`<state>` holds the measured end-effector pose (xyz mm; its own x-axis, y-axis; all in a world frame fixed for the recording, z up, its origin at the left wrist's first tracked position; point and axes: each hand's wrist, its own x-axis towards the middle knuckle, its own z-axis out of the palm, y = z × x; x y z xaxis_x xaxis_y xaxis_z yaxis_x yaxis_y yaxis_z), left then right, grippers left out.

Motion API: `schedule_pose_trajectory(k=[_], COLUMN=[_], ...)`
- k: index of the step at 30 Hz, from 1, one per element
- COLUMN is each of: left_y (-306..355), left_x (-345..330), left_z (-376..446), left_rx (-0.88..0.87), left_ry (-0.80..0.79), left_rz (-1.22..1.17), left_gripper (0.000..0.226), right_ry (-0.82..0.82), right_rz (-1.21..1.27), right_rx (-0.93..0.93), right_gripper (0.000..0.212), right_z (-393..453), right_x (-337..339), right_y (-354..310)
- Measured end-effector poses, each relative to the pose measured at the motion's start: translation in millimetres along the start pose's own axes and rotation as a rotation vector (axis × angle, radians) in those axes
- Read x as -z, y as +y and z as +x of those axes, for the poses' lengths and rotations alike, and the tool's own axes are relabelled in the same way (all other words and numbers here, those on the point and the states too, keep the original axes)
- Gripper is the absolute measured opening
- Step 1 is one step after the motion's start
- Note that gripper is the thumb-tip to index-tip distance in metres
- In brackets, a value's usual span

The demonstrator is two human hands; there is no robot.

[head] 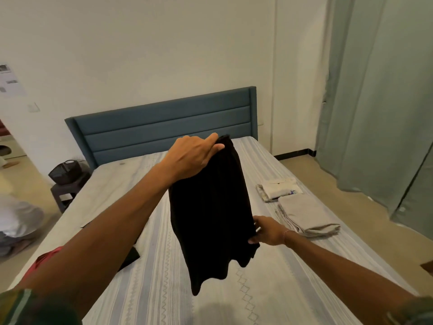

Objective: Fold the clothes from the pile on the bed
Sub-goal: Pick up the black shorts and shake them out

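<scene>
Head view looks down along the bed (145,289).

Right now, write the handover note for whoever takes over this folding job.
Left hand pinches the top of the black garment, held in the air over the bed.
Right hand grips its right edge, lower down.
Done: folded grey cloth and folded cream garment lie on the bed's right side.
Left: fold the black garment; red and black items wait at left.

We see two bare forearms, uncovered from elbow to hands. Short sleeves (25,306) in dark green with lighter stripes sit at both upper arms. A thin bracelet (285,233) encircles the right wrist.
</scene>
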<state>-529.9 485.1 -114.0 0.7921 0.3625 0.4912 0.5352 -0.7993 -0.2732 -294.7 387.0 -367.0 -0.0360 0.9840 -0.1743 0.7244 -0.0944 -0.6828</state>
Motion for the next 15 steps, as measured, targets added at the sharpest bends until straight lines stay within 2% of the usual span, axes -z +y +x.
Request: schedule_pose_trajectory(k=[2,6,10,12,15], left_y=[0,-1,1,1,5], left_x=[11,30,45,50,59], left_z=[-2,-2,-1,-2,-8], left_rx=[0.036,0.063,0.137,0.167,0.228], left_ry=[-0.001,-0.023,-0.009,-0.012,-0.004], left_rz=[0.009,0.013,0.022,0.045,0.064], left_gripper=[0.05,0.036,0.039,0.041,0.038], right_ry=[0.032,0.12,0.202,0.212,0.187], right_rz=[-0.005,0.039,0.143,0.258,0.413], right_rx=[-0.03,-0.007,0.059,0.091,0.123], right_gripper=[0.048,0.031,0.01,0.009,0.023], right_z=[4,10,6,-2,-19], right_x=[-2,-10,-12,-13,-16], right_y=[11,28,32,31,28])
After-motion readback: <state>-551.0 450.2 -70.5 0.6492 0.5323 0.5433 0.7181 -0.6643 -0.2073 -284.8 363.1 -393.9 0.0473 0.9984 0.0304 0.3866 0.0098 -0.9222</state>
